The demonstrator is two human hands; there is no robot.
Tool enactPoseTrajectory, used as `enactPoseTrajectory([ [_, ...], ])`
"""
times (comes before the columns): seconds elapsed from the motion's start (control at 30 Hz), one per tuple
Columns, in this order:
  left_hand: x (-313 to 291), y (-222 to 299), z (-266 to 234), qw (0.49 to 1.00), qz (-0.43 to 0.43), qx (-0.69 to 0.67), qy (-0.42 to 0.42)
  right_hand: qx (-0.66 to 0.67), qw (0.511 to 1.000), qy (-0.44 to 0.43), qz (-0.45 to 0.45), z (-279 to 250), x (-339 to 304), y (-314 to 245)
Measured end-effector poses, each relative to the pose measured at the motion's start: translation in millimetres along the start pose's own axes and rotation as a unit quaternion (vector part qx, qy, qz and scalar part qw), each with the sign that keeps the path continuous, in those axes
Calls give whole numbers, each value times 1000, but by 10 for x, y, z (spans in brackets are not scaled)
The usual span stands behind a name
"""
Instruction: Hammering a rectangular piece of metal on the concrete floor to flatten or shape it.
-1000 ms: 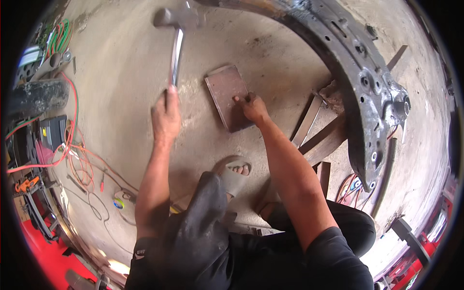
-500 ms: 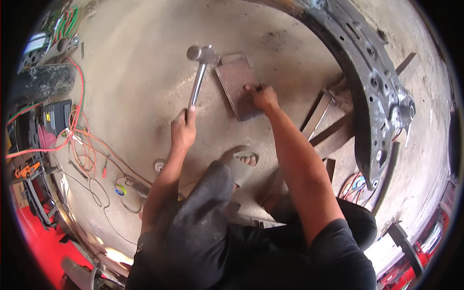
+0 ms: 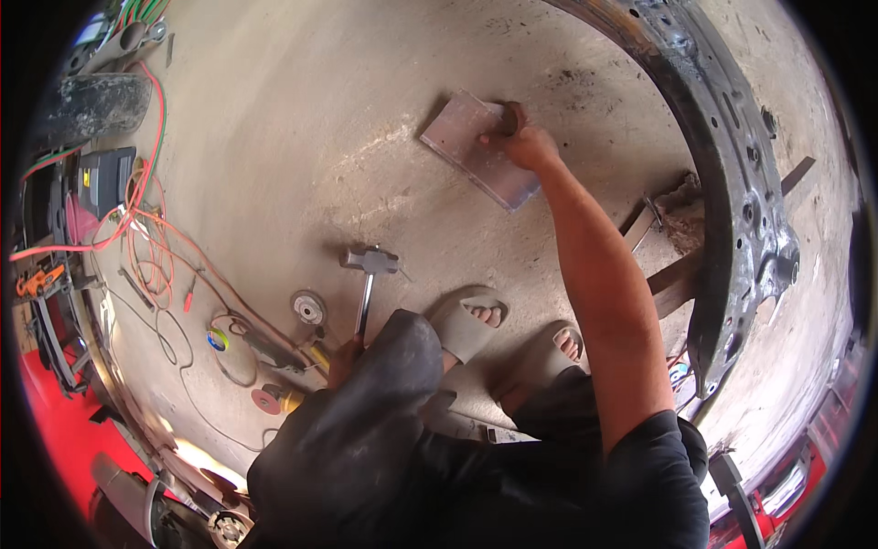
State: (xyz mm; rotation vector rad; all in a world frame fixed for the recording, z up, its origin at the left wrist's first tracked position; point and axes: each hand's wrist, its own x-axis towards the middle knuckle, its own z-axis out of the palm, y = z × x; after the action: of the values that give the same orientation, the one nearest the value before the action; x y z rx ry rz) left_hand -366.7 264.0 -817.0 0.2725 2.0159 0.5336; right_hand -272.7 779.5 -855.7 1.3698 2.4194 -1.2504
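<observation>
A steel hammer (image 3: 369,262) with a shiny handle is low near my left knee. My left hand (image 3: 342,362) is closed on the handle's lower end, partly hidden behind the knee. Whether the hammer head rests on the floor or hovers, I cannot tell. Farther out, in the middle, my right hand (image 3: 526,143) grips the right edge of a flat, reddish-brown metal plate (image 3: 462,139). The plate is tilted, and its thin near edge shows.
A long black steel frame part (image 3: 732,183) curves along the right, over flat metal bars (image 3: 675,282). At left lie tangled red hoses (image 3: 151,238), a round disc (image 3: 309,307), a tape roll (image 3: 218,339) and a black cylinder (image 3: 105,108). My sandalled feet (image 3: 468,322) are close by.
The hammer has come down and back toward my left knee in my left hand. My right hand has turned the plate and shifted it slightly to the right.
</observation>
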Motion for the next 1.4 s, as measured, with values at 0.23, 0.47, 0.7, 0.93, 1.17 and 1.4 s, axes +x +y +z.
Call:
enactPoseTrajectory([
  [0.23,-328,4,13,997,-25,-61,34,-11,995,-38,96,671,-855,-863],
  [0.47,-555,71,146,988,-43,-132,59,4,991,109,-71,550,-1610,-1078],
  [0.7,-472,148,265,982,-73,-169,39,-174,945,207,-182,1155,-1749,-726],
  [0.93,-513,153,217,981,-73,-175,27,-162,974,145,-70,883,-1401,-639],
  [1.17,-358,673,38,972,23,-220,78,-27,999,-11,23,738,-1189,-426],
  [1.4,-452,2335,-1027,813,504,-234,174,-12,999,6,32,683,-1017,-177],
])
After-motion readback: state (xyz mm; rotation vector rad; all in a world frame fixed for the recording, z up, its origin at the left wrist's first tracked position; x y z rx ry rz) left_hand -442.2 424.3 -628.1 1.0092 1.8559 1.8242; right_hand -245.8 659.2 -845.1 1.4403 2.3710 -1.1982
